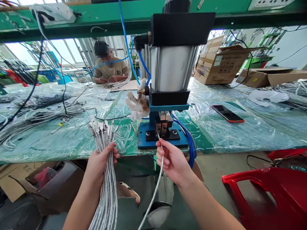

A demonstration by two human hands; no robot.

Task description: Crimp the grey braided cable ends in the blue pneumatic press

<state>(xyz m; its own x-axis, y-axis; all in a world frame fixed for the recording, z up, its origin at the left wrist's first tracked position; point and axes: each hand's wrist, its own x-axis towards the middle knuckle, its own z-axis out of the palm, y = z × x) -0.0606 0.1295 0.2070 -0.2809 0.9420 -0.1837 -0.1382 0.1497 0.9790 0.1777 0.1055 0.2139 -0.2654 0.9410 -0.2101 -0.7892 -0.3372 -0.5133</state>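
Observation:
My left hand (102, 159) is closed around a thick bundle of silver-grey cables (106, 188), whose metal-tipped ends (103, 129) fan out above my fist. Between the thumb and fingers of my right hand (171, 159) a single grey cable (155, 188) is pinched near its upper end. That end points up into the black jaw block of a pneumatic press (163, 127); whether it sits inside the jaws I cannot tell. The press has a silver cylinder (169, 68) and stands on a blue base plate (142, 140) at the bench's front edge.
Loose cables (48, 115) lie on the film-covered bench (115, 107) at left. A phone (226, 114) and cardboard boxes (216, 65) are at right. Blue air hoses (192, 147) hang beside the press. A person (111, 68) sits across the bench. A red stool (271, 185) stands lower right.

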